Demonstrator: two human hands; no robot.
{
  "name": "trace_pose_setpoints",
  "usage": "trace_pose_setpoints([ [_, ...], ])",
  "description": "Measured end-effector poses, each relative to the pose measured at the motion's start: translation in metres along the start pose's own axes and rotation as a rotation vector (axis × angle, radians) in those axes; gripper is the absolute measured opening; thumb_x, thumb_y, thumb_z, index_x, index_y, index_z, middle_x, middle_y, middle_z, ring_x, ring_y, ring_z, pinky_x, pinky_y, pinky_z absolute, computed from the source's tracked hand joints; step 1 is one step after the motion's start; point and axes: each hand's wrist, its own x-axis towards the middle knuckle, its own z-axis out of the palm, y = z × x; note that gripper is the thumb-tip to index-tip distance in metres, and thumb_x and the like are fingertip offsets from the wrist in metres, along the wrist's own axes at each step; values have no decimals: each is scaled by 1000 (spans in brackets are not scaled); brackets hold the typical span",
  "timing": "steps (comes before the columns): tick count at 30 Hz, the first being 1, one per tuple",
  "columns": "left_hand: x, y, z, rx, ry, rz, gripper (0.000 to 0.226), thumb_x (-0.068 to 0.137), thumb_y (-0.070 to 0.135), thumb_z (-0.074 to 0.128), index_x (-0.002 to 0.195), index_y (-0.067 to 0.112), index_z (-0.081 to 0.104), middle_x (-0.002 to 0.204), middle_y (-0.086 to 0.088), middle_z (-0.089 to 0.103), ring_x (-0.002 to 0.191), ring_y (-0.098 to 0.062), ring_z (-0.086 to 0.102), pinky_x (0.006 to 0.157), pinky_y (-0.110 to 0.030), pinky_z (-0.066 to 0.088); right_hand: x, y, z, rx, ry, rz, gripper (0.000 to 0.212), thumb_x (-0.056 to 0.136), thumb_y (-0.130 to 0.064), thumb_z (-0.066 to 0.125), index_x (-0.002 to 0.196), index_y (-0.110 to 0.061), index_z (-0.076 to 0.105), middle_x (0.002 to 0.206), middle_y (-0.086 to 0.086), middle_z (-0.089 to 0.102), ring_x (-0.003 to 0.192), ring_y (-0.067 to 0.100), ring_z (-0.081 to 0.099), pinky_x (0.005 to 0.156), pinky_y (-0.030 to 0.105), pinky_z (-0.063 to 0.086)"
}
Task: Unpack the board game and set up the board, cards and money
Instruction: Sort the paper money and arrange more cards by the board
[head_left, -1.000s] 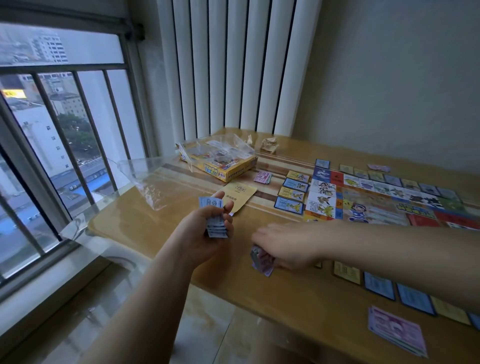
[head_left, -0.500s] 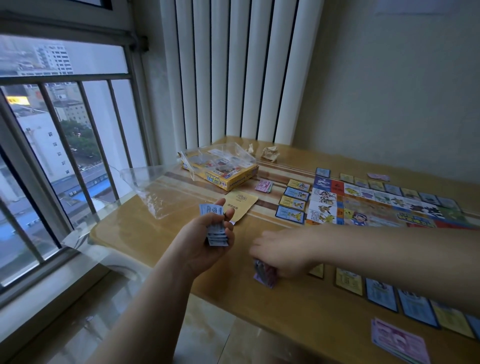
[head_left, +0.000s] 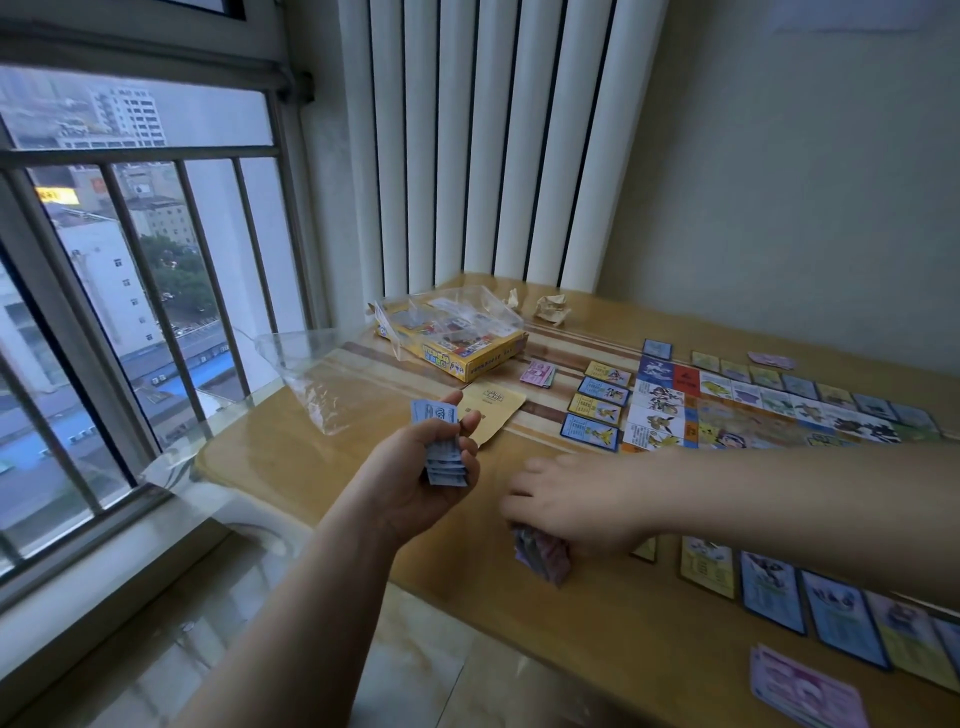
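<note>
My left hand (head_left: 413, 480) holds a stack of blue paper money (head_left: 439, 441) above the table's near left part. My right hand (head_left: 569, 501) reaches across and presses down on a small purple money pile (head_left: 543, 558) lying on the wood. The game board (head_left: 769, 410) lies open to the right, with cards (head_left: 597, 402) lined along its left side and another row of cards (head_left: 810, 608) along its near side. The yellow game box (head_left: 457, 343) stands further back.
A beige booklet (head_left: 493, 410) and a pink money pile (head_left: 539, 373) lie between box and board. A clear plastic bag (head_left: 311, 374) hangs over the left table edge. Crumpled paper (head_left: 551, 309) sits at the back. A purple stack (head_left: 805, 691) lies near right. Window bars stand left.
The view has tilted up slightly. My right hand has settled lower onto the purple money pile. My left hand keeps the blue stack in about the same place.
</note>
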Motion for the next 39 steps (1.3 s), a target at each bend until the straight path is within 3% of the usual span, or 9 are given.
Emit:
trace_pose_setpoints([
  [6,4,-3,-1,-2,3,-18,40,92,-1,38,123,17,54,83,-8,61,55,-10,47,46,-18,44,-10,12,2,153,52,42,66,84,-27,69,140,-21,35,130,0,41,119,18,36,94,31,38],
  [9,7,-6,0,4,-8,-22,42,92,-1,38,126,19,52,83,-7,61,54,-10,48,46,-18,44,-10,11,7,123,35,41,61,84,-27,68,138,-21,38,128,2,45,117,21,41,93,36,43],
  [15,9,-7,1,10,-15,-19,42,92,0,38,125,20,53,83,-7,61,55,-10,47,46,-18,44,0,12,3,133,-5,53,58,80,-22,72,130,-19,43,121,3,47,109,20,44,79,31,39],
  [19,8,-5,0,9,-6,-11,41,91,-1,38,124,19,53,82,-7,61,56,-10,46,47,-18,43,11,11,-1,109,-86,46,63,74,-21,78,127,-17,44,117,6,52,106,22,48,83,35,47],
  [30,8,-4,0,-12,14,-2,39,92,-2,37,122,17,54,82,-8,61,55,-10,46,45,-18,43,12,12,-1,107,-112,-7,49,77,-23,75,118,-12,51,112,5,51,101,20,47,77,33,44],
  [37,9,-6,4,-16,-3,-15,41,93,-1,36,125,17,53,82,-7,60,57,-10,45,45,-18,43,11,12,-3,164,-123,25,46,79,-22,74,117,-10,51,93,-1,43,85,15,40,52,22,28],
  [39,8,-6,4,-12,-7,-14,41,92,-1,36,125,17,52,82,-7,60,57,-10,45,46,-18,44,11,11,-2,142,-130,23,43,80,-23,73,116,-10,52,94,1,46,88,17,44,53,23,29],
])
